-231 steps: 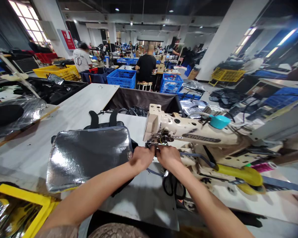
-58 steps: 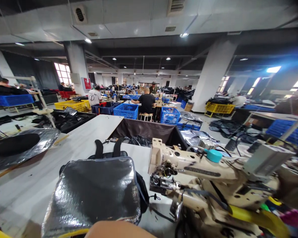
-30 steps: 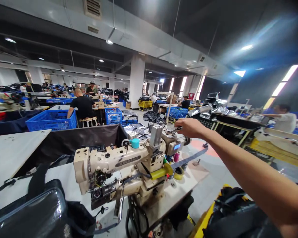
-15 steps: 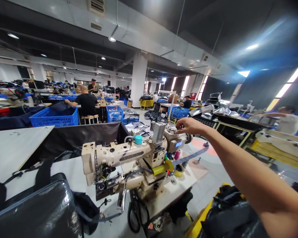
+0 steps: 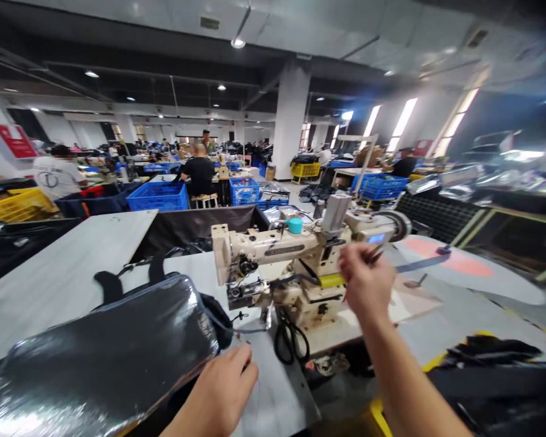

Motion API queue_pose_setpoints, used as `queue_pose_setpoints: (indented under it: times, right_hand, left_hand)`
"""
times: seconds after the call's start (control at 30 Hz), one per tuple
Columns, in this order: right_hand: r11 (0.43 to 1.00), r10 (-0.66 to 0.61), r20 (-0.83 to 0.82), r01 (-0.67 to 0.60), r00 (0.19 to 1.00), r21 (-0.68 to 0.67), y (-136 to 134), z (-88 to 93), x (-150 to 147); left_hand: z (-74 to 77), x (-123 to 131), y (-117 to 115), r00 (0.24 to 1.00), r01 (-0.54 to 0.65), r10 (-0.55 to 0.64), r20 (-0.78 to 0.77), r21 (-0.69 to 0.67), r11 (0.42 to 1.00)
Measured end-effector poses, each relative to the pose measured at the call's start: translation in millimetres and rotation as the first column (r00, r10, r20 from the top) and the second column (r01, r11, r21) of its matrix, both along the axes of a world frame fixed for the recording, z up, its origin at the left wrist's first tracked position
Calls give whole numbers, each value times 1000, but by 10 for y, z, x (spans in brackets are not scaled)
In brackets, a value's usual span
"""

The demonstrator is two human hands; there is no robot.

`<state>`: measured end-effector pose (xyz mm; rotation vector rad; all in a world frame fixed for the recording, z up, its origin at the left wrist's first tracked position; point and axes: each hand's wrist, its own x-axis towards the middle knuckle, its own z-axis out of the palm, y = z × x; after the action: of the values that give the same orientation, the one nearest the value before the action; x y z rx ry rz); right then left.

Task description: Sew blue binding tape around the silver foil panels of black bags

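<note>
Nearest, the left hand (image 5: 221, 388) hangs low over the grey table top (image 5: 279, 388), its fingers narrowly curled with nothing visible in them, just beside a lower edge of the bag. The right hand (image 5: 366, 282) is raised and blurred, its fingers closed in a tight pinch on a thin dark object (image 5: 375, 257); what that object is cannot be told.

One glossy silver-black foil padded bag (image 5: 100, 346) lies flat on the table, left of the machine, with two black fabric straps (image 5: 157, 267) standing up at its far edge. Just right of it, one cream industrial sewing machine (image 5: 273, 249) carries a single teal cap (image 5: 294, 226) and a yellow tube (image 5: 332, 280), with a black looped cord (image 5: 291, 343) hanging below.

Farther off, three blue plastic crates (image 5: 157, 197) stand beyond a dark fabric bin (image 5: 195, 221) — a person in a black shirt (image 5: 200, 176) sits among them, and a person in a white shirt (image 5: 59, 164) stands far left.
</note>
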<state>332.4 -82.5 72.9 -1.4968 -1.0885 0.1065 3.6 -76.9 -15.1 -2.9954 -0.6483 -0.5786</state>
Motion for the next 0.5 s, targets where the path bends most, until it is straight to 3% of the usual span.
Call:
queue_pose_setpoints:
  times: [0.03,0.07,0.1,0.13,0.17,0.23,0.3,0.37,0.5]
  right_hand:
    - [981,186,-176,-192,967,-18,-111,-210,-429]
    - [902,388,-331,-429,860,-57,-208,-414,-844]
    - [756,548,-477,-651,687,-69,-284,-603,-1222]
    - [602,619,-593,-796,515,-63,-337,-771,-1540]
    - [498,627,-677,-867,387,-35,-363,-910,-1786]
    - [378,596,-766,-926,242,2,-356,-1094,-2053]
    - [348,605,-756,-937,252,-34,-312,-1154,-2080]
    - [358,678,-639,-922,364,-146,-285,-1130,-1983]
    - [486,747,-287,-787,600,-381,-380,-1073,-1752]
  left_hand:
    - [29,-37,13,1000,-22,22,19,41,999]
    - [62,-79,22,998,-46,42,53,75,996]
    - [93,-130,27,994,-67,58,91,96,993]
    - [119,-196,31,990,-86,72,123,109,990]
    - [137,-276,34,984,-109,90,154,117,987]
    - [149,-473,35,972,-146,120,204,119,982]
    - [138,-686,27,960,-147,117,253,104,984]
    - [121,-868,4,945,-137,112,308,61,989]
    - [97,-1041,-55,911,-149,148,386,-27,988]
